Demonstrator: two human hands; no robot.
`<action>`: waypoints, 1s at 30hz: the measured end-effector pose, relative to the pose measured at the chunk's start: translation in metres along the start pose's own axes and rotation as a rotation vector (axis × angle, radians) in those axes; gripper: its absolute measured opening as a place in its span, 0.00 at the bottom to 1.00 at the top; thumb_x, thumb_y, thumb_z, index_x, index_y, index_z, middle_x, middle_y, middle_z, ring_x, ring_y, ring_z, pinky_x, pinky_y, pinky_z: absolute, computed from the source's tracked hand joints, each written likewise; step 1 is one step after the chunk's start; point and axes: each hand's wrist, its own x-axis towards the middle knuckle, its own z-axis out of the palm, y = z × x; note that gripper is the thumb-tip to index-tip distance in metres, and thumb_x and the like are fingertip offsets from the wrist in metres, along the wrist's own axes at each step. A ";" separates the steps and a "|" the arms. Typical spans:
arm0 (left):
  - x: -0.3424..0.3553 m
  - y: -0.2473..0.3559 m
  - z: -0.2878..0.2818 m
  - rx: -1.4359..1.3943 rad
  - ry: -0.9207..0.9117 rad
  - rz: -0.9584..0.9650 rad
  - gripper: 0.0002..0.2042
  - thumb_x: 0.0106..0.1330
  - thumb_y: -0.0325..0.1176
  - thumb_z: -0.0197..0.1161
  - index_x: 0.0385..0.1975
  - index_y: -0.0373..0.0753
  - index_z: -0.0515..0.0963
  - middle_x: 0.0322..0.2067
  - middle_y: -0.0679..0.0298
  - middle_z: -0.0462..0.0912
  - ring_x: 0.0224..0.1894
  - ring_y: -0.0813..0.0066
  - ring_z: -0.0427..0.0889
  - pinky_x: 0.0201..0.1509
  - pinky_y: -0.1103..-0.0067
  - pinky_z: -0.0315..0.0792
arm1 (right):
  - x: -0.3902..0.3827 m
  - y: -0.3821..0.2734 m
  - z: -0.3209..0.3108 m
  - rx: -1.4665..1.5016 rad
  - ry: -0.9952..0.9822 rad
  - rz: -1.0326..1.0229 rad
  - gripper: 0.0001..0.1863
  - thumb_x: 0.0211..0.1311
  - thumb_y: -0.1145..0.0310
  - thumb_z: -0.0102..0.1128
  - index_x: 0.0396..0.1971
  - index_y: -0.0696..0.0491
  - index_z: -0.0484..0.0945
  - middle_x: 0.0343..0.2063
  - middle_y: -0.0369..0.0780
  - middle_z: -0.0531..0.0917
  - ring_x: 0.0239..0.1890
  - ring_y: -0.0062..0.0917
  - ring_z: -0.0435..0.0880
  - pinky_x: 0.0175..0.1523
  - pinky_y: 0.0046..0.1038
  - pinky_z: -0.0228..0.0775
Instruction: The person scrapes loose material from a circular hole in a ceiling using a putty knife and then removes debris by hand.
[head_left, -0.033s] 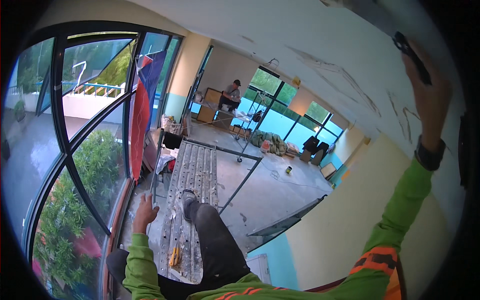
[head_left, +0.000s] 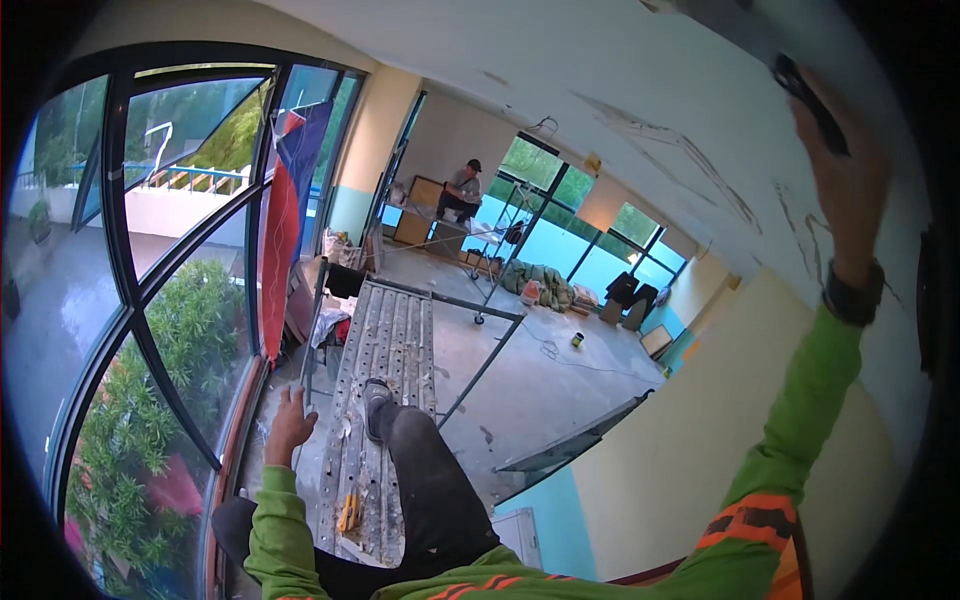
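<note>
A trowel [head_left: 790, 60] is held overhead in the right hand [head_left: 850, 190], the fingers clamped round its dark handle, which shows at the top of the fist. The flat grey blade runs up and left from the handle and lies against or very close to the white ceiling [head_left: 600, 70]; whether it touches cannot be told. Thin cracks or scrape lines mark the ceiling just beside the hand. A dark band sits on the wrist, above a green sleeve with orange patches.

The left hand [head_left: 290, 425] is set down low, fingers apart, on or by the upright rail at the left edge of a scaffold deck [head_left: 390, 340]; whether it grips the rail cannot be told. The deck is made of spattered metal planks, and a dark-trousered leg with a shoe [head_left: 375, 400] is stretched along it. A small yellow tool [head_left: 348, 512] lies on the planks near the thigh.

The trowel is judged light and stiff, its thin blade likely to flex a little under pressure and its edges sharp enough to be avoided. It is best taken by the handle, as it is now.

A curved window [head_left: 150, 300] stands to the left. Far across the room another person [head_left: 462, 190] is seated.
</note>
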 end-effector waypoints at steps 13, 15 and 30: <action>-0.004 0.010 -0.009 0.002 -0.051 -0.060 0.33 0.55 0.35 0.63 0.61 0.35 0.58 0.62 0.36 0.52 0.56 0.38 0.67 0.59 0.62 0.65 | -0.007 -0.022 0.007 0.018 -0.045 0.253 0.18 0.57 0.64 0.64 0.49 0.38 0.78 0.29 0.39 0.84 0.27 0.16 0.83 0.31 0.18 0.72; -0.002 0.013 -0.008 0.030 -0.078 -0.081 0.33 0.55 0.35 0.63 0.61 0.35 0.58 0.62 0.36 0.51 0.56 0.39 0.67 0.59 0.62 0.65 | -0.014 -0.018 0.009 -0.010 0.017 0.152 0.18 0.57 0.64 0.64 0.49 0.37 0.78 0.29 0.38 0.84 0.27 0.15 0.82 0.31 0.18 0.72; -0.006 0.013 -0.013 0.042 -0.030 -0.037 0.33 0.54 0.36 0.64 0.60 0.34 0.59 0.62 0.36 0.53 0.55 0.39 0.68 0.58 0.61 0.66 | -0.010 -0.019 0.020 -0.002 0.053 0.114 0.16 0.58 0.63 0.62 0.48 0.43 0.79 0.34 0.39 0.85 0.33 0.21 0.85 0.36 0.21 0.75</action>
